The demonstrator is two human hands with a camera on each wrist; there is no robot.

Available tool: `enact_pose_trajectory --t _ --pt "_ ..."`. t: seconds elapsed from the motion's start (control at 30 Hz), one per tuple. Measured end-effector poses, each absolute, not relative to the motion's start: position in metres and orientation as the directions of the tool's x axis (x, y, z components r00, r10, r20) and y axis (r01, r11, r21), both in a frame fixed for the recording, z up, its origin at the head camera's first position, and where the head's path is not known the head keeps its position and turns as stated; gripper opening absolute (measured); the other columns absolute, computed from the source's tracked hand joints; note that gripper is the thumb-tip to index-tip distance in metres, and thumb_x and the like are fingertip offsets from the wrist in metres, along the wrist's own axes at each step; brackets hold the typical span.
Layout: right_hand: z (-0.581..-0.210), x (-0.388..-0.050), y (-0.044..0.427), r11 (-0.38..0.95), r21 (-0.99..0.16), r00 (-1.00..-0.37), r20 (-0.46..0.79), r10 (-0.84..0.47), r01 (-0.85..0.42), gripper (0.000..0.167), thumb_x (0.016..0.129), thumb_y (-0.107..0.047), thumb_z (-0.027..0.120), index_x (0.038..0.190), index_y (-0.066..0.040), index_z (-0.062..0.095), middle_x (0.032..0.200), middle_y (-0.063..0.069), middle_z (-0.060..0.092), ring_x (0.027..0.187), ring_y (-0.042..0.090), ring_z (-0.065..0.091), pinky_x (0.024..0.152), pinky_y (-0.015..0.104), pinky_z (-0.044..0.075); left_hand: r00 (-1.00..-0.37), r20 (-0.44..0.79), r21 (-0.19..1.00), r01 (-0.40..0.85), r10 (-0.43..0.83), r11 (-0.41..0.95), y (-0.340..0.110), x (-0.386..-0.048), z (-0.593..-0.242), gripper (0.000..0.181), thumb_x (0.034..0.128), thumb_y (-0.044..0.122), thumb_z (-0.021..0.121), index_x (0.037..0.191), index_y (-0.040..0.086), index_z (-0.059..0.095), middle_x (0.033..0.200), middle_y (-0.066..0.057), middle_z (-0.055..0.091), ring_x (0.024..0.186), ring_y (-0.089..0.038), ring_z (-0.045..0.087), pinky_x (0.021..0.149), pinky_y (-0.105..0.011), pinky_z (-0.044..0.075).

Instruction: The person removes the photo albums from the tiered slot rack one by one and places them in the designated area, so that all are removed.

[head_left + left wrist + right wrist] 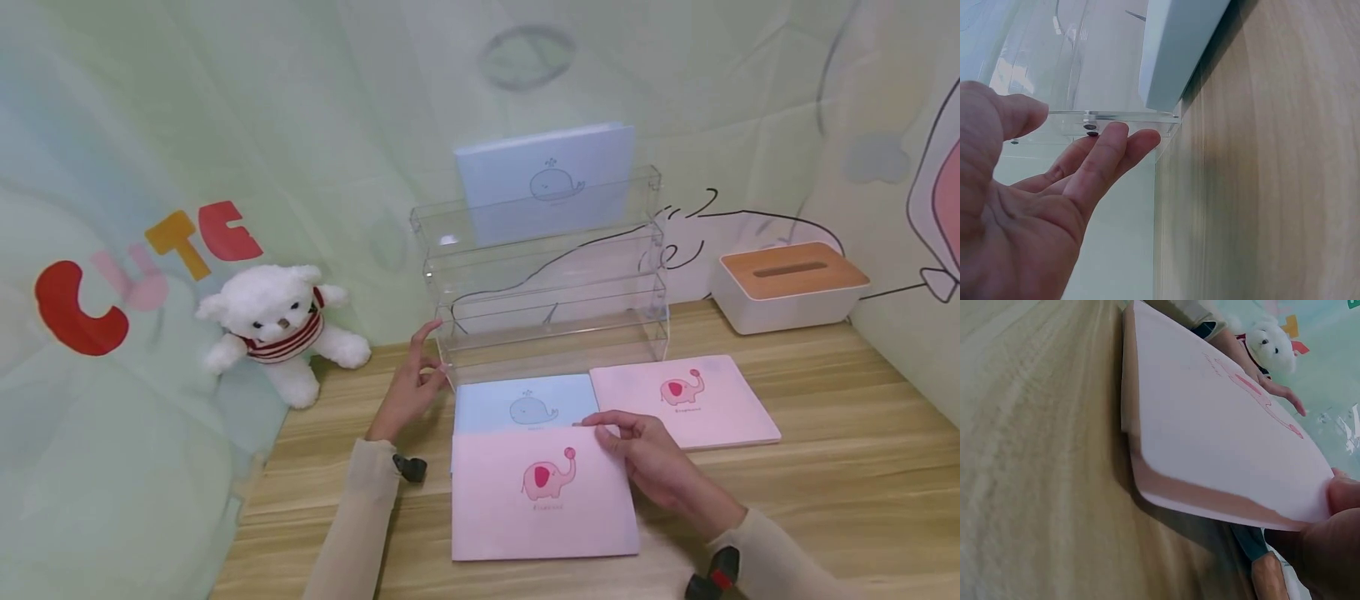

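My right hand (pixel 660 458) pinches the upper right corner of a pink elephant-print notebook (pixel 487 517), thumb on the cover. In the right wrist view this notebook (pixel 1197 419) slants, its held corner raised above the table. It covers the lower part of a blue whale-print notebook (pixel 480 404). My left hand (pixel 408 392) is at the lower left side of a clear tiered rack (pixel 540 333). The left wrist view shows fairly straight fingers (pixel 1100 156) against the rack's side panel (pixel 1122 117). Another blue whale notebook (pixel 510 183) stands in the rack's top tier.
Another pink elephant notebook (pixel 630 400) lies flat in front of the rack's right end. A white plush bear (pixel 262 304) sits at the back left. At the back right is a white tissue box (pixel 795 308) with a wooden lid. A printed cloth hangs behind.
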State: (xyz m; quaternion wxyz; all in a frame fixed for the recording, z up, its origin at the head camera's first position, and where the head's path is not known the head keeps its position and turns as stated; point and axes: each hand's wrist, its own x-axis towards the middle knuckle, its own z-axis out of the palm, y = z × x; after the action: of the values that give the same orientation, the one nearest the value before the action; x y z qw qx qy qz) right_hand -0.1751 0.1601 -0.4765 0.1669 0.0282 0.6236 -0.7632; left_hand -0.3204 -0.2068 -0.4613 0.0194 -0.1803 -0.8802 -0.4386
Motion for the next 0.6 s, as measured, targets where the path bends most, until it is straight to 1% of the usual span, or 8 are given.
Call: enact_pose_trajectory --t 0.17,0.33,0.43,0.6 --pt "-0.483 -0.172 0.159 -0.153 -0.942 -0.935 -0.259 -0.244 0.300 0.034 0.108 -0.015 0.063 0.139 0.000 0.068 0.125 0.008 0.080 0.104 0.018 0.078 0.094 0.030 0.063 -0.928 0.205 0.769 0.349 0.311 0.535 -0.207 -0.321 -0.462 0.077 0.1096 0.012 0.059 0.164 0.050 0.020 0.113 -0.025 0.074 0.090 -0.036 0.081 0.094 -0.055 0.059" --pt "-0.488 -0.170 0.158 -0.104 -0.944 -0.932 -0.284 -0.227 0.313 0.038 0.108 -0.016 0.065 0.140 0.003 0.067 0.124 0.011 0.080 0.103 0.019 0.079 0.091 0.031 0.064 -0.921 0.221 0.766 0.367 0.321 0.528 -0.208 -0.322 -0.462 0.076 0.1097 0.013 0.060 0.165 0.049 0.020 0.113 -0.025 0.074 0.089 -0.034 0.081 0.093 -0.055 0.060" --pt "-0.489 -0.169 0.158 -0.075 -0.947 -0.929 -0.288 -0.231 0.313 0.038 0.107 -0.015 0.065 0.139 0.004 0.067 0.123 0.013 0.080 0.101 0.019 0.079 0.090 0.029 0.064 -0.921 0.224 0.766 0.368 0.318 0.527 -0.207 -0.322 -0.463 0.077 0.1097 0.012 0.060 0.165 0.048 0.020 0.113 -0.025 0.074 0.089 -0.033 0.081 0.092 -0.052 0.060" --pt "-0.489 -0.166 0.157 -0.044 -0.953 -0.925 -0.280 -0.257 0.301 0.036 0.106 -0.015 0.066 0.137 0.004 0.069 0.122 0.015 0.080 0.099 0.019 0.079 0.087 0.028 0.064 -0.924 0.215 0.768 0.360 0.317 0.529 -0.207 -0.322 -0.462 0.076 0.1100 0.012 0.059 0.165 0.048 0.020 0.114 -0.026 0.075 0.089 -0.037 0.081 0.089 -0.045 0.059"
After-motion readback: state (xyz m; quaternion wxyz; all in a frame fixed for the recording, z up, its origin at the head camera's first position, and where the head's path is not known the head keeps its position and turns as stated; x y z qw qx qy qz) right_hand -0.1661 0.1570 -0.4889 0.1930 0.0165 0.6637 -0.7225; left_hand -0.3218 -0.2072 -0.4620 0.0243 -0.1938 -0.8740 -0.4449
